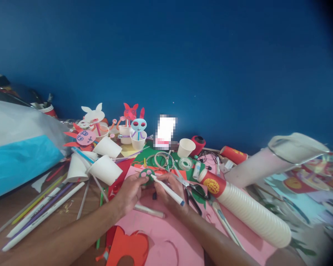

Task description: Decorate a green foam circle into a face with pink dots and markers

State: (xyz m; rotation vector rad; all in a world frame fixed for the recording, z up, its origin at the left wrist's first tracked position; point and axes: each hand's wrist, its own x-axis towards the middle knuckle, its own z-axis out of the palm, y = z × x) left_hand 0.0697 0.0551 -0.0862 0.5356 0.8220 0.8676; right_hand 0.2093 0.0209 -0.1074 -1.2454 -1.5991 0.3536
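Note:
My left hand (131, 192) is closed on the edge of a small green paper cutout (147, 178) that has pink spots on it. In my right hand (170, 188) is a white marker (169, 191) with a blue end, its tip against or very near the cutout's right side. Pink paper (161, 236) lies beneath both hands. A grey-white stick or tube (149, 211) rests on it just below my fingers. Black-handled scissors (192, 190) lie right of my right hand. Orange cut paper (130, 245) is close to the front.
White paper cups (105, 169) and paper-animal cup figures (138, 129) stand at the back left. Markers (44, 218) lie on the left. A long stack of cups (252, 210) slants across the right. A clear tape roll (185, 163) and a blurred-out bright screen (165, 131) are behind my hands.

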